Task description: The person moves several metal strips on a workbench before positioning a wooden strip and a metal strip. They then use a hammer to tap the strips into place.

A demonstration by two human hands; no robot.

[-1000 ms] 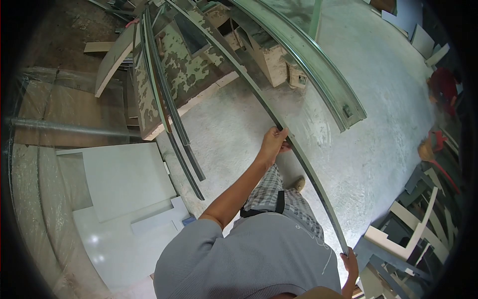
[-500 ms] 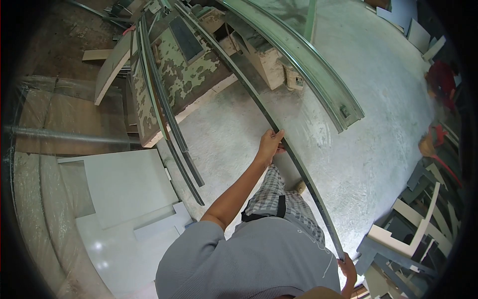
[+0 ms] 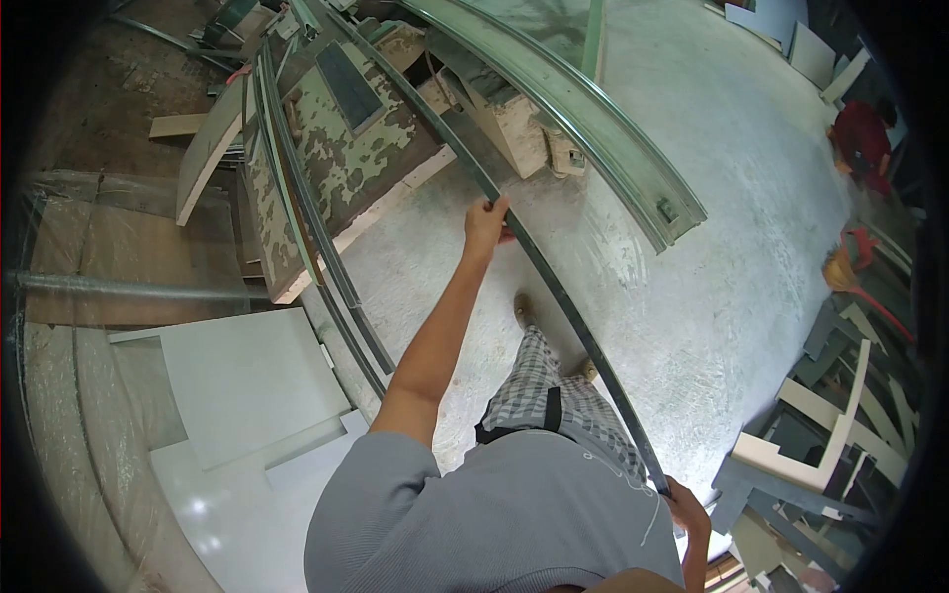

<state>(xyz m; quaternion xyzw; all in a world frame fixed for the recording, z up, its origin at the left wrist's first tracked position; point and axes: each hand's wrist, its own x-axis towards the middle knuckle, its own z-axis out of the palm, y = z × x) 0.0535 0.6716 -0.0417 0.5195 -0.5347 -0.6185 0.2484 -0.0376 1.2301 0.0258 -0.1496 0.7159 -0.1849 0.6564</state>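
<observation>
A long, narrow dark metal bar [image 3: 559, 287] runs from beside my right hip up to the cluttered bench ahead. My left hand [image 3: 486, 227] is closed round it partway along, arm stretched forward. At its near end my right hand [image 3: 687, 509] grips it low by my side. The far end of the bar lies among other metal lengths, where I cannot make out its tip. To the left, several similar thin strips [image 3: 316, 227] hang over the edge of a camouflage-patterned surface [image 3: 356, 163].
A wide metal channel [image 3: 593, 128] juts out at the upper right. White panels [image 3: 247, 381] lie stacked at the left. Scrap pieces and cut frames [image 3: 791, 455] heap up at the right, near a broom [image 3: 840, 269]. A person in red [image 3: 862, 143] is at the far right.
My left hand has moved forward and left along with the bar. The bar's near end has shifted slightly up and left. My foot has come into view ahead.
</observation>
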